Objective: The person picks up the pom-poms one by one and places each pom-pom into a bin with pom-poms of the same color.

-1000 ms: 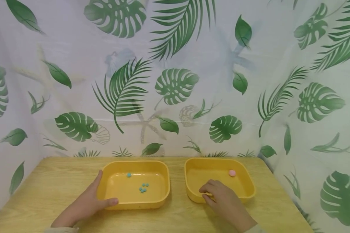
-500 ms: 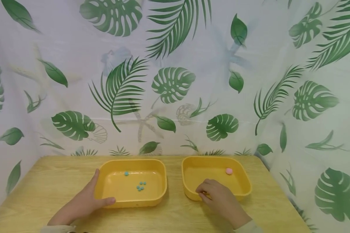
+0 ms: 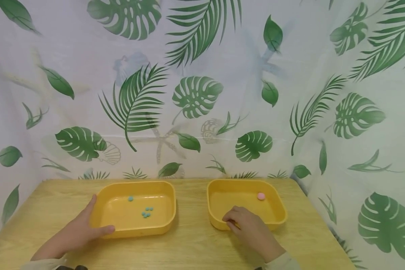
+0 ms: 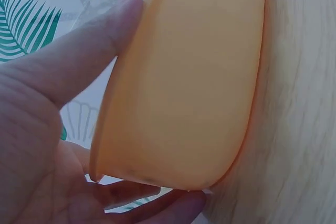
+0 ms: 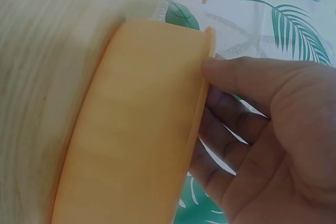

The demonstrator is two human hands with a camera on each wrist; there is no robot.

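My left hand (image 3: 80,227) grips the left end of a yellow plastic basin (image 3: 101,232), its thumb on the front rim and its fingers round the far side. In the left wrist view the hand (image 4: 31,114) spans the basin's wall (image 4: 184,87). Inside lie several small blue pellets (image 3: 146,214) and a larger blue ball (image 3: 131,198). On the right, my right hand (image 3: 249,227) pinches the front rim of a second yellow basin (image 3: 219,225), which holds a pink ball (image 3: 261,196). The right wrist view shows the thumb (image 5: 236,74) on that rim.
Both basins stand on a wood-grain table (image 3: 189,247), with a gap between them. Behind and at the sides hangs a white curtain (image 3: 189,157) printed with green leaves.
My left hand has slid the left basin to the left, widening the gap between the basins. The right hand keeps its hold on the right basin's rim. The head view has shifted slightly.
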